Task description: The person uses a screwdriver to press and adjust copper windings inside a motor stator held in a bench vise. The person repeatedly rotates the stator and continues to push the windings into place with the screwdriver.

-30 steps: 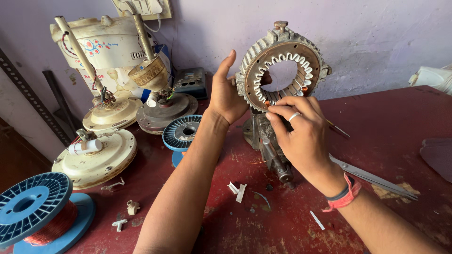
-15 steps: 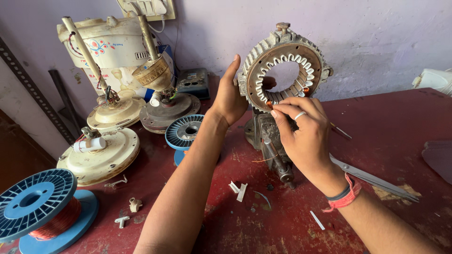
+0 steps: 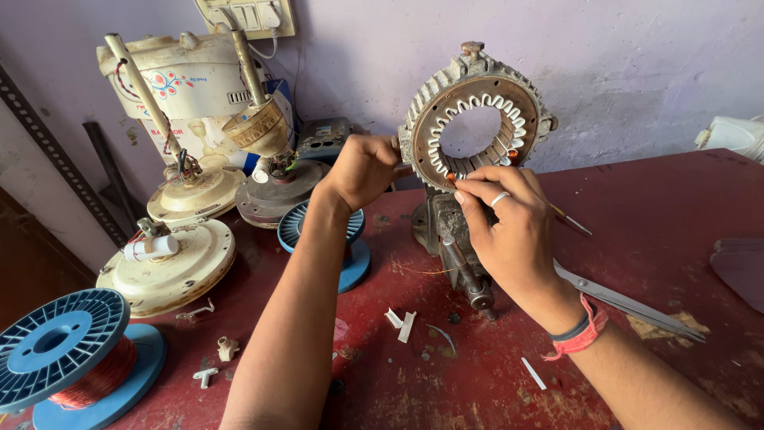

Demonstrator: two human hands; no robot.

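A grey metal stator ring (image 3: 414,119) with white slot liners stands upright, clamped in a small bench vise (image 3: 446,231) on the red table (image 3: 660,207). My left hand (image 3: 362,169) is curled around the ring's left rim. At the lower inner slots my right hand (image 3: 509,231), with a ring on one finger and a red wristband, pinches its fingertips together. A short copper-coloured wire end (image 3: 451,177) shows right at those fingertips. The slot under the fingers is hidden.
A blue spool of copper wire (image 3: 64,358) lies at the front left, and a second blue spool (image 3: 318,227) sits behind my left arm. Cream fan motor housings (image 3: 171,267) crowd the back left. Scissors (image 3: 629,302) and white paper slips (image 3: 402,322) lie near the vise.
My left hand, flat and open against the ring's side before, has curled onto its rim. My right fingertips stay at the lower slots. The view has shifted slightly.
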